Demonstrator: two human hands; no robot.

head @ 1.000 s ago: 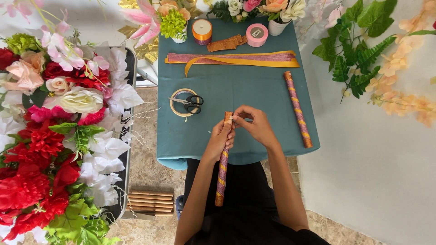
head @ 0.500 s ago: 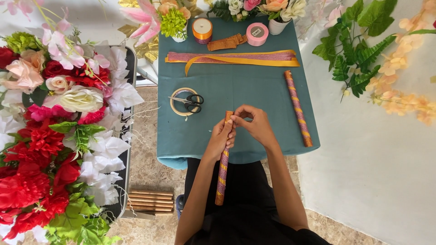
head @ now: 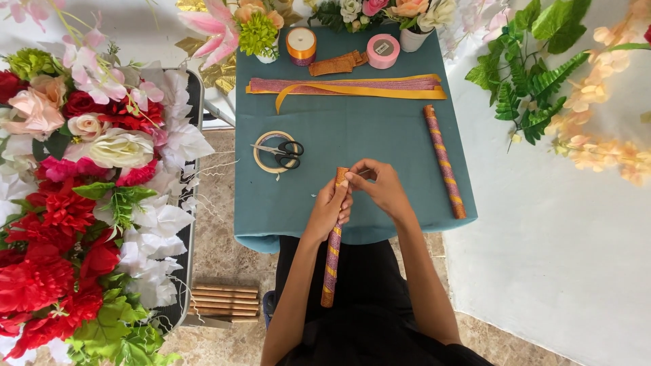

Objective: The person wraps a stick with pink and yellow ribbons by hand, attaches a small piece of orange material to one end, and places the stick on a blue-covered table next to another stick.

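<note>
The person's left hand is wrapped around the upper part of a long stick bound in purple and orange ribbon, fingers closed on it. The stick runs from the near edge of the teal table down over the person's lap, its top end just above the left fingers. The right hand comes in from the right with the wrist bent, its thumb and fingertips pinched together at the stick's top end; what they pinch is too small to tell. Both forearms reach forward from the bottom of the view, and the hands touch each other above the table's edge.

A second wrapped stick lies on the table to the right, well apart. Scissors rest across a tape ring to the left of the hands. Strips of ribbon lie farther back.
</note>
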